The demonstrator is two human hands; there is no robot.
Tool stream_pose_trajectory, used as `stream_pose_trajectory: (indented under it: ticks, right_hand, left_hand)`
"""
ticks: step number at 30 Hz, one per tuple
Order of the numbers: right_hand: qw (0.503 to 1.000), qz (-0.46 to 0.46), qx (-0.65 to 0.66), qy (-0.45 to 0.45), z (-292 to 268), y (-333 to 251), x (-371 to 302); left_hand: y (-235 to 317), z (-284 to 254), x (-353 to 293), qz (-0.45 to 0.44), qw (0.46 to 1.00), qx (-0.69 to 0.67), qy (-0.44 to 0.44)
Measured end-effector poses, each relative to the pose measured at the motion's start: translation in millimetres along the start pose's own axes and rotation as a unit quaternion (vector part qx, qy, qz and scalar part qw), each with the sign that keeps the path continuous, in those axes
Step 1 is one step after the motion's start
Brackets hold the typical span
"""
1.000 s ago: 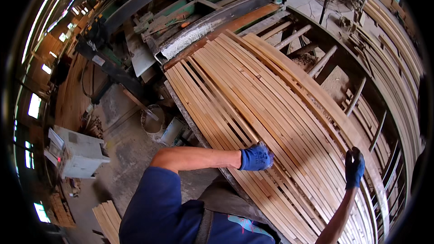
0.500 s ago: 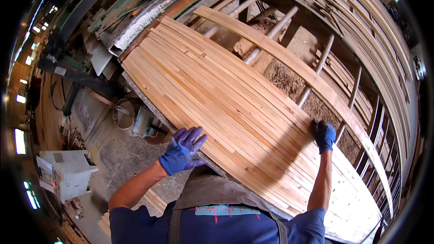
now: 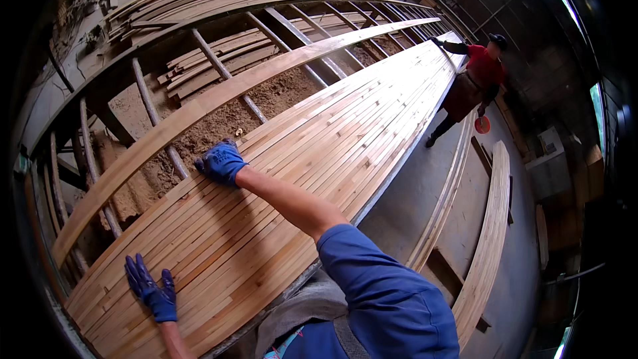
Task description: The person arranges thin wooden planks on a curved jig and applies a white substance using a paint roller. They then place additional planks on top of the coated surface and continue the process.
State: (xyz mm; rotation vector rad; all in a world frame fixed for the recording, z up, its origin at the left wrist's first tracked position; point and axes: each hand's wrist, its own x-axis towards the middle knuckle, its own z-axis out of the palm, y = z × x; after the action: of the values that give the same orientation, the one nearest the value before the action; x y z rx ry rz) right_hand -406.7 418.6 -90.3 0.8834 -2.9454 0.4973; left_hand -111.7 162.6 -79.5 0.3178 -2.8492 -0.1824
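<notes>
Long, narrow wooden strips (image 3: 279, 166) lie side by side in a wide sheet beneath my hands. Both hands wear blue work gloves with darker, stained fingers. My left hand (image 3: 153, 289) rests on the strips at the lower left, open, its fingers spread. Further along, my right hand (image 3: 222, 161) is at the far edge of the sheet. Its fingers curl over the outermost strip, and their tips are partly hidden. Past that edge, a long separate board (image 3: 179, 123) lies across metal rollers (image 3: 216, 56).
Sawdust (image 3: 226, 116) and stacked boards lie below the rollers. At the far end, a person in red (image 3: 482, 70) touches the sheet and carries a red bucket (image 3: 482, 124). Long laminated beams (image 3: 488, 239) lie on the right, near a pale box-shaped cabinet (image 3: 550, 159).
The view has swung right along the sheet, bringing the other person into sight. My left hand has left the near edge and now lies on the strips; my right hand remains at the far edge.
</notes>
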Motion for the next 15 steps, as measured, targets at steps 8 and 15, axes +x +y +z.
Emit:
stream_pose_trajectory:
  ticks: [8,15]
  right_hand:
    - [0.999,-0.009,-0.013,-0.051,-4.0,-25.4,-2.5]
    - [0.932,-0.282,0.060,0.221,53.4,-124.3,-101.3]
  left_hand:
    - [-3.7,-5.3,-7.5,0.004,1.000,-0.001,-0.005]
    - [-13.7,4.0,-0.6,0.017,0.998,-0.052,0.028]
